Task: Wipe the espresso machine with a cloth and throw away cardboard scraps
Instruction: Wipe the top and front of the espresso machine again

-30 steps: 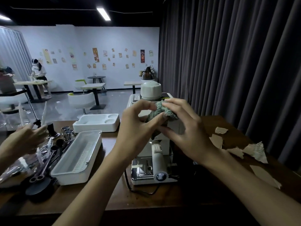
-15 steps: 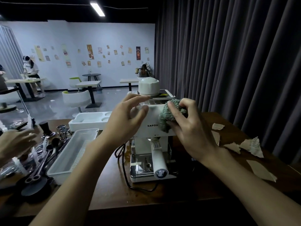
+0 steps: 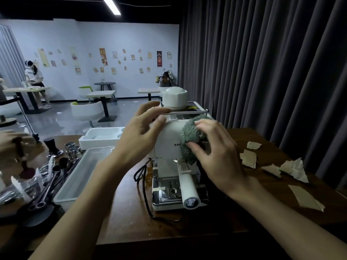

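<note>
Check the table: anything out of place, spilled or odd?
Yes. Torn cardboard scraps lie scattered on the table right of the espresso machine, not yet thrown away. A strip of tape sits askew on its drip tray.

A grey-green nubbly cloth [image 3: 191,133] lies against the white espresso machine [image 3: 170,136] with its chrome base. Pale tan cardboard scraps [image 3: 248,158] sit at three o'clock on the dark brown bench [image 3: 127,218].
</note>
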`<move>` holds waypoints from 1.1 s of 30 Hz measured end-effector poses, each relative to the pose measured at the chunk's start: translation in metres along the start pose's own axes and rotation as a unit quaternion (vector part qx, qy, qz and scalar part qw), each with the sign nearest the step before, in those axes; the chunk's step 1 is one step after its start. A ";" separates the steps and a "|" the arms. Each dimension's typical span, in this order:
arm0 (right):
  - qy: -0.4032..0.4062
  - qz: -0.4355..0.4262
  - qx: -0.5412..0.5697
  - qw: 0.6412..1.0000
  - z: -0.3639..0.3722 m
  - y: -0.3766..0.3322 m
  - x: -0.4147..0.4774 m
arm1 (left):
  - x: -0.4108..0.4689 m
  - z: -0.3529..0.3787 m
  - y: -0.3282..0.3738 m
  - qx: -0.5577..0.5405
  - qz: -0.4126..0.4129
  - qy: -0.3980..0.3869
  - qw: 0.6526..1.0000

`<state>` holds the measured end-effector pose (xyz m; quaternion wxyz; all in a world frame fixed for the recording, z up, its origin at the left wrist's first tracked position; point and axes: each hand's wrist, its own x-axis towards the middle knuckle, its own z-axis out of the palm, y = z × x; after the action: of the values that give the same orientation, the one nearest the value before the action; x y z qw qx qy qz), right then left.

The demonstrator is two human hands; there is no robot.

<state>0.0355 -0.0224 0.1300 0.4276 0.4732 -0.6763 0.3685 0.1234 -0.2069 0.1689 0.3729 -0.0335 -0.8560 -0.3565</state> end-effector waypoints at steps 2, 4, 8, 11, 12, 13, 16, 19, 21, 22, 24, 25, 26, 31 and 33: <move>-0.031 -0.048 -0.014 0.998 0.006 -0.009 0.005 | 0.001 -0.004 0.000 -0.054 -0.009 -0.009 0.998; -0.073 -0.089 -0.029 0.993 0.010 -0.016 0.009 | 0.001 -0.007 -0.001 -0.093 -0.019 -0.017 0.995; -0.077 -0.086 -0.035 0.993 0.006 -0.008 0.011 | -0.002 -0.007 -0.007 -0.082 -0.023 -0.033 0.996; -0.039 -0.037 -0.024 0.998 0.001 0.001 0.003 | -0.004 -0.005 -0.011 -0.087 -0.033 -0.037 0.995; -0.033 -0.033 -0.024 0.999 0.001 -0.002 0.003 | -0.004 -0.005 -0.012 -0.094 -0.034 -0.039 0.994; -0.035 -0.039 -0.025 0.998 0.002 -0.007 0.005 | -0.004 -0.004 -0.012 -0.103 -0.036 -0.038 0.993; -0.099 -0.091 -0.014 0.991 0.014 -0.029 0.016 | -0.005 -0.004 -0.010 -0.125 -0.043 -0.033 0.991; -0.157 -0.125 -0.005 0.980 0.022 -0.032 0.023 | -0.006 -0.003 -0.009 -0.122 -0.045 -0.026 0.991; -0.170 -0.120 0.005 0.978 0.018 -0.025 0.023 | -0.005 -0.002 -0.007 -0.106 -0.036 -0.026 0.993; -0.171 -0.111 0.011 0.979 0.013 -0.021 0.021 | -0.005 -0.002 -0.006 -0.099 -0.038 -0.028 0.994; -0.151 -0.088 0.013 0.985 0.003 -0.010 0.015 | -0.007 -0.001 -0.004 -0.095 -0.049 -0.034 0.994; -0.135 -0.072 0.008 0.988 -0.003 -0.003 0.011 | -0.008 -0.001 -0.003 -0.099 -0.054 -0.038 0.993; -0.119 -0.052 0.002 0.992 -0.008 0.004 0.006 | -0.010 0.000 -0.002 -0.104 -0.060 -0.044 0.992; -0.056 0.007 -0.006 0.998 -0.020 0.025 -0.011 | -0.011 -0.001 0.003 -0.093 -0.062 -0.049 0.993; -0.062 -0.007 -0.006 0.998 -0.014 0.017 -0.007 | -0.011 -0.001 0.002 -0.091 -0.058 -0.045 0.993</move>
<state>0.0238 -0.0025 0.1273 0.3904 0.4968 -0.7005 0.3317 0.1327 -0.2041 0.1635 0.3082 -0.0335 -0.8365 -0.4519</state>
